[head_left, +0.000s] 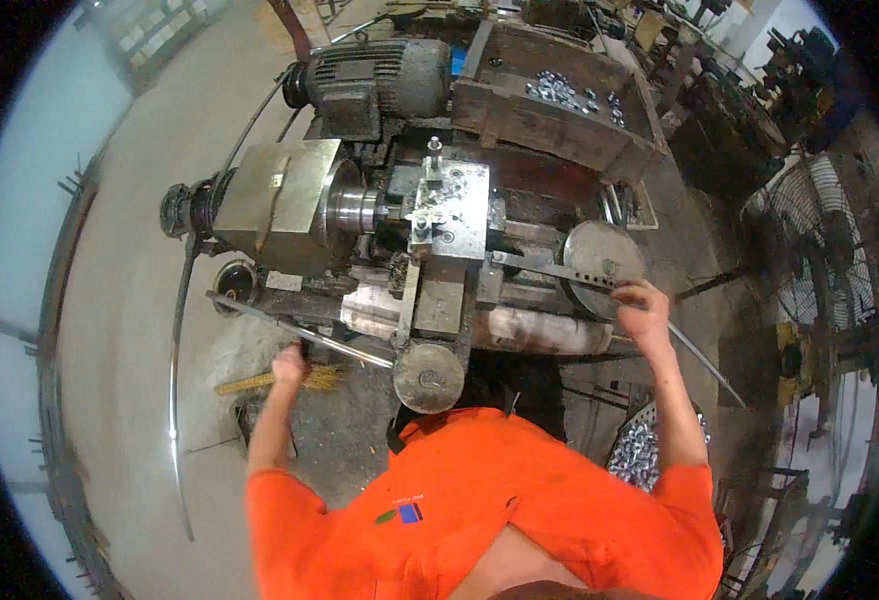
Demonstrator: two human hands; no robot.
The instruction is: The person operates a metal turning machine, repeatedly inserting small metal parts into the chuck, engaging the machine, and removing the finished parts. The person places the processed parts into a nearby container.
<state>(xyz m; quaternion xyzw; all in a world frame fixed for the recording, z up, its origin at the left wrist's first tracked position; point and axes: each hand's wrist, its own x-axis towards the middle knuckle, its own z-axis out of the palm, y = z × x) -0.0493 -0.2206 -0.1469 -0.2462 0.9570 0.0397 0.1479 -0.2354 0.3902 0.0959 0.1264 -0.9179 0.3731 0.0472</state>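
Note:
A metal-turning lathe stands before me, with a bright chuck or collet nose on its headstock and a tool block beside it. My right hand is closed around the end of a flat metal lever with holes, over a round disc. Below the headstock, my left hand is curled near a long metal rod handle, apart from it; a small dark thing at its fingers cannot be made out. A round handwheel sits close to my body.
A grimy motor stands behind the headstock. A wooden box holds small shiny metal parts. More such parts fill a container by my right arm. A straw brush lies below my left hand. A fan guard is at right.

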